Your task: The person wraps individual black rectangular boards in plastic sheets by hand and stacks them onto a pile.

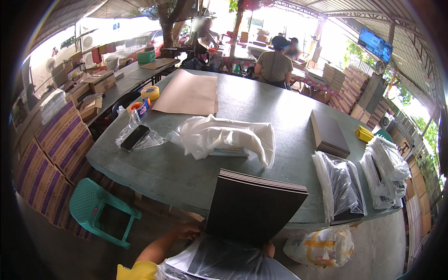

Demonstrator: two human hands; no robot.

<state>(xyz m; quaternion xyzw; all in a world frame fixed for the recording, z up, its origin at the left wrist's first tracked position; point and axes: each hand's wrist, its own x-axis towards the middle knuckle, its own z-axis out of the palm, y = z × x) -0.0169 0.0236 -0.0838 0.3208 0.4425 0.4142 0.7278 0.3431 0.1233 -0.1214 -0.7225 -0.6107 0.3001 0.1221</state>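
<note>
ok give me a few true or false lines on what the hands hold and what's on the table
1. Both hands hold a stack of dark boards upright over a clear plastic bag. True.
2. The left hand is at the stack's lower left corner. True.
3. The phone lies on the brown paper sheet. False: it lies on clear plastic, apart from the sheet.
4. The teal stool stands on the table. False: it is on the floor beside it.

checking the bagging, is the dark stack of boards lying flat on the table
No: the dark stack of boards stands tilted over a clear plastic bag, gripped by the left hand.
</note>
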